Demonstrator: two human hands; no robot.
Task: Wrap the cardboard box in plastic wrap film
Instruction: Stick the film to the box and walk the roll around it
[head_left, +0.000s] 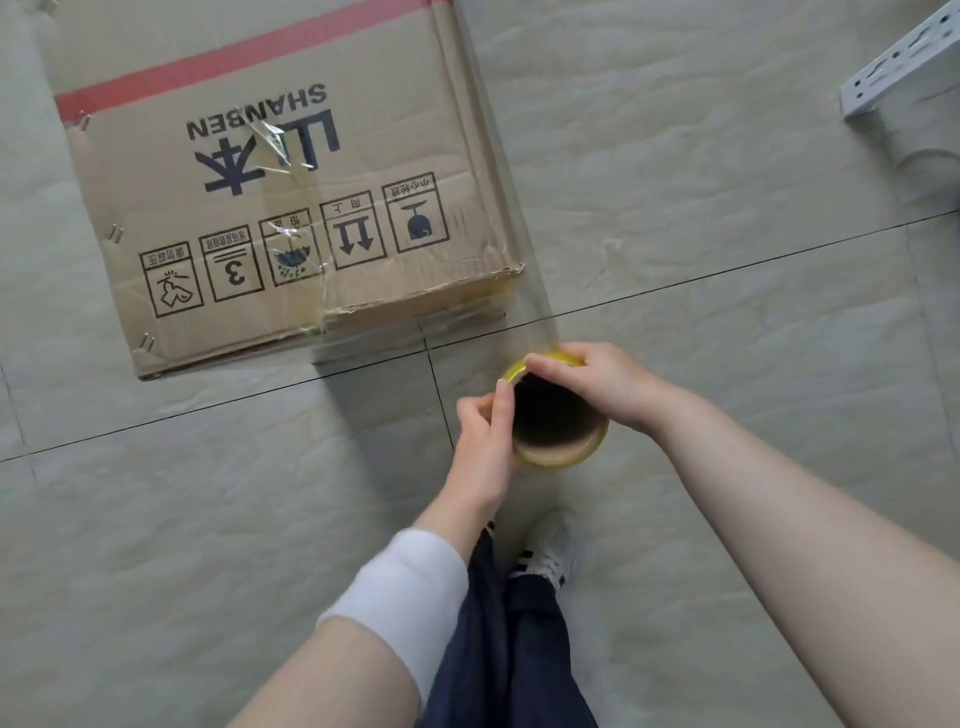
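- Cardboard box (291, 208) lies on the tiled floor (727, 260), up and to the left of both hands.
- Left hand (483, 415) grips the left side of the roll of plastic wrap (558, 452), fingers curled against it.
- Right hand (597, 384) clamps over the roll's far rim, fingers bent round it.
- Clear film (537, 312) stretches from the roll to the box's right edge.

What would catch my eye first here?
The cardboard box with black print and a red stripe sits on the tiled floor, upper left. Below its corner, the left hand and right hand hold a roll of clear film, a sheet stretching up to the box's right side.
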